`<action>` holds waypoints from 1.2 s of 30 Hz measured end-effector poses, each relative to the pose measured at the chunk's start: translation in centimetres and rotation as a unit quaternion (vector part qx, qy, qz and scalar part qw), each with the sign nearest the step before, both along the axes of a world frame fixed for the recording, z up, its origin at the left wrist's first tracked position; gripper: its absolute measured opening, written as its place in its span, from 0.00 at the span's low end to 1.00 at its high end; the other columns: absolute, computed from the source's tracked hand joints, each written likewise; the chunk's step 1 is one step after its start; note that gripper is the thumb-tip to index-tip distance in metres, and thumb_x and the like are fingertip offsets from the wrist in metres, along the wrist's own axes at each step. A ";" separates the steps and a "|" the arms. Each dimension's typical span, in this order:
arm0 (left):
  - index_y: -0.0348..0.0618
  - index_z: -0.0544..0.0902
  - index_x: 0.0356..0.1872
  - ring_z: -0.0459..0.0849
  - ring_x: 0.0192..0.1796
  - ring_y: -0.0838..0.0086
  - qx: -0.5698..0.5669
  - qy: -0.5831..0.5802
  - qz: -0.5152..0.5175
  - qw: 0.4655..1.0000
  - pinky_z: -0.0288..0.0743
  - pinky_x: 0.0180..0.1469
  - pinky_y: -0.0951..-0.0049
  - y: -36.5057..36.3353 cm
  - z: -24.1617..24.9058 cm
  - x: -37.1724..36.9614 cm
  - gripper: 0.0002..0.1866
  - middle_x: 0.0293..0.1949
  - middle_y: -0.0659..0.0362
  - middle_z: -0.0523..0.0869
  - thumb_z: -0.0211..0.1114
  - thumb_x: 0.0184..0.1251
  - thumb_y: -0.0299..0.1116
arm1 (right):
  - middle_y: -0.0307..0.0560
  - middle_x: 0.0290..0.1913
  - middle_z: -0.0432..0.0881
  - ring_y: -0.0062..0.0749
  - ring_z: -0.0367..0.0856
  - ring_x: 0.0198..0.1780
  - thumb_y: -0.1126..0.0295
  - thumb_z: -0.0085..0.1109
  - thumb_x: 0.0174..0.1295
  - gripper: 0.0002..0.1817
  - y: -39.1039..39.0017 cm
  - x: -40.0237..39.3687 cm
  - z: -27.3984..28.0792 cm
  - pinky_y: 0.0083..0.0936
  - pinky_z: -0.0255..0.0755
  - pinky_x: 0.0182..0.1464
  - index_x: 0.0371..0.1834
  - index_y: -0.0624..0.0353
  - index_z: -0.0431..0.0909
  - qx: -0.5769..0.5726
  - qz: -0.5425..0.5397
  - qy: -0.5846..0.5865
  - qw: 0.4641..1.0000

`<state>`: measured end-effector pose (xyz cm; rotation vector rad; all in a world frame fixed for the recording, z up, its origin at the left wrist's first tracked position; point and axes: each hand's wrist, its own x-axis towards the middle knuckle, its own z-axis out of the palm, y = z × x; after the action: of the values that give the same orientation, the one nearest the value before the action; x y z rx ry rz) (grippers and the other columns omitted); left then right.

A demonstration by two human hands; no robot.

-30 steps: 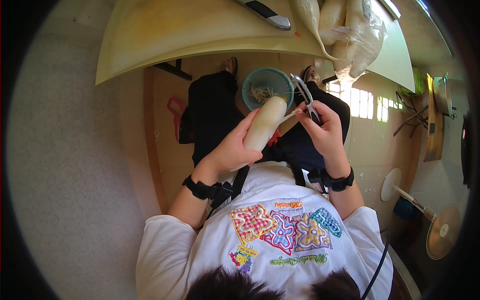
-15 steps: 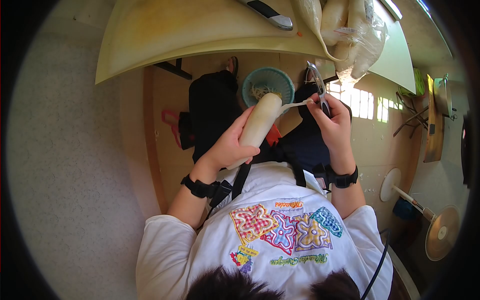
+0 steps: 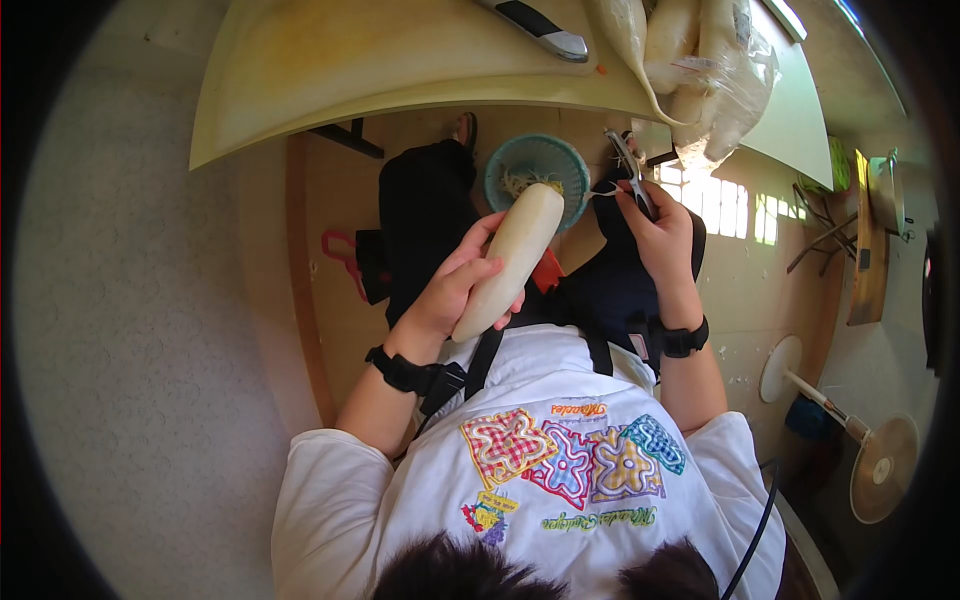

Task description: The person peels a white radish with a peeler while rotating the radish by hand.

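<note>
A long white radish [image 3: 513, 262] lies slanted in my left hand [image 3: 452, 290], its upper end over a blue basket [image 3: 492, 180] on the floor. My left fingers are wrapped round its lower half. My right hand [image 3: 664, 235] is closed on the handle of a metal peeler [image 3: 630, 165], held to the right of the radish and apart from it. A thin pale strip of peel [image 3: 603, 192] hangs between the peeler hand and the basket's rim. More peel strips [image 3: 520, 184] lie inside the basket, partly hidden by the radish.
Ahead is a table with a cutting board [image 3: 400, 60]; a black-handled knife [image 3: 540, 28] rests on it. Several radishes in a plastic bag [image 3: 715, 80] lie at its right edge. A white fan [image 3: 885, 468] stands at the lower right.
The strip of peel that joined the radish to my right hand has come away from the radish. My left hand has shifted its hold, and the peeler has tilted further left.
</note>
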<state>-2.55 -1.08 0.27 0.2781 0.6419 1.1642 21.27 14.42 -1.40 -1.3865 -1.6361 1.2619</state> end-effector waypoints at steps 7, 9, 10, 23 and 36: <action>0.57 0.56 0.76 0.84 0.33 0.60 -0.012 -0.015 0.034 0.999 0.79 0.24 0.67 -0.4 0.1 0.7 0.37 0.53 0.44 0.76 0.64 0.69 0.38 | 0.35 0.32 0.84 0.10 0.72 0.32 0.70 0.70 0.63 0.15 -0.7 0.0 -0.7 0.13 0.68 0.37 0.50 0.69 0.84 -0.004 0.008 -0.014 1.000; 0.58 0.56 0.76 0.83 0.33 0.60 -0.011 -0.020 0.043 0.999 0.79 0.24 0.67 -0.4 0.0 0.8 0.38 0.53 0.44 0.76 0.65 0.67 0.38 | 0.35 0.33 0.85 0.10 0.73 0.33 0.70 0.70 0.64 0.15 -1.1 0.1 -0.3 0.13 0.70 0.38 0.50 0.68 0.84 -0.027 0.016 -0.019 0.999; 0.58 0.56 0.76 0.83 0.33 0.60 -0.011 -0.021 0.042 0.999 0.79 0.24 0.67 -0.4 0.1 1.0 0.38 0.53 0.44 0.76 0.65 0.67 0.38 | 0.35 0.33 0.85 0.10 0.73 0.33 0.70 0.70 0.64 0.15 -1.3 0.1 -0.1 0.13 0.70 0.38 0.50 0.68 0.84 -0.027 0.015 -0.020 0.999; 0.62 0.56 0.76 0.83 0.35 0.62 -0.012 -0.023 0.068 0.997 0.80 0.26 0.68 0.4 0.1 1.8 0.26 0.56 0.46 0.79 0.44 0.83 0.52 | 0.37 0.39 0.86 0.14 0.77 0.38 0.70 0.67 0.69 0.13 -3.9 -0.4 4.4 0.15 0.71 0.42 0.50 0.68 0.84 -0.162 0.125 0.140 0.969; 0.53 0.64 0.72 0.86 0.38 0.64 -0.076 -0.053 0.074 0.993 0.84 0.27 0.65 1.5 0.6 2.0 0.25 0.48 0.50 0.82 0.41 0.84 0.53 | 0.47 0.30 0.84 0.31 0.80 0.27 0.71 0.72 0.61 0.11 -4.2 -0.4 7.4 0.25 0.71 0.30 0.45 0.62 0.86 0.072 0.332 -0.021 0.940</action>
<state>-0.51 0.44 0.86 0.0398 0.6614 1.2563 20.91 10.17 6.01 -0.7871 -2.2832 1.4301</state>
